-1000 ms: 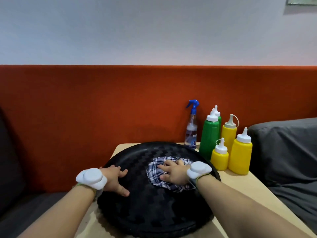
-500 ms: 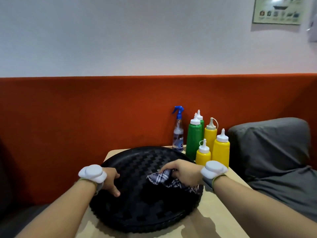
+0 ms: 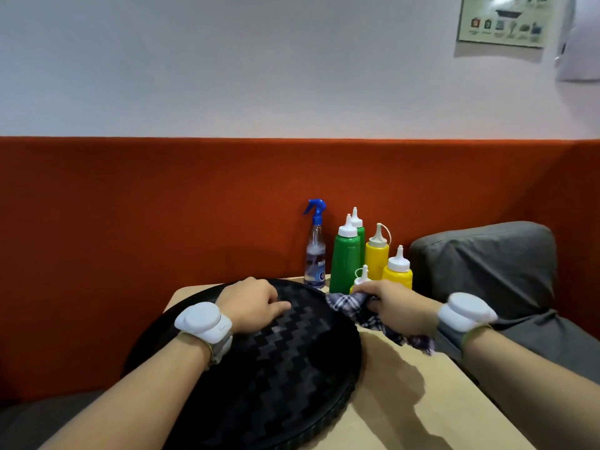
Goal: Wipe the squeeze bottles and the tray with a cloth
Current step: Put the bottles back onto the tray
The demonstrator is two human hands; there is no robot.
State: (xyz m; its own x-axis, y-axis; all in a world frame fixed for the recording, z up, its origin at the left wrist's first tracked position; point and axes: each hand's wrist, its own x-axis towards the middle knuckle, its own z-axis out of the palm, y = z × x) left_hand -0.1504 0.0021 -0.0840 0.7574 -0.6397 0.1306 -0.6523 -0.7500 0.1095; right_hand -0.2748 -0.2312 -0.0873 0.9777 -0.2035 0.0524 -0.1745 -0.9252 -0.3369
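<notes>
A round black tray (image 3: 269, 378) with a woven pattern lies on the beige table. My left hand (image 3: 251, 302) rests on its far part, fingers loosely curled against the surface. My right hand (image 3: 394, 306) grips a bunched blue-and-white checked cloth (image 3: 373, 315) just past the tray's right rim. Behind that hand stand the squeeze bottles: a tall green one (image 3: 345, 264) with a second green bottle (image 3: 358, 228) behind it, two yellow ones (image 3: 376, 256) (image 3: 398, 272), and a small yellow bottle (image 3: 361, 279) mostly hidden by my fingers.
A clear spray bottle (image 3: 315, 251) with a blue trigger stands left of the green bottles, against the orange seat back (image 3: 162, 206). A grey cushion (image 3: 487, 264) lies right of the table. Bare table top (image 3: 422, 410) shows to the right of the tray.
My right hand has gathered the cloth up from the tray's middle and carried it right, off the rim toward the bottles. My left hand shifted from the tray's left edge onto its far part.
</notes>
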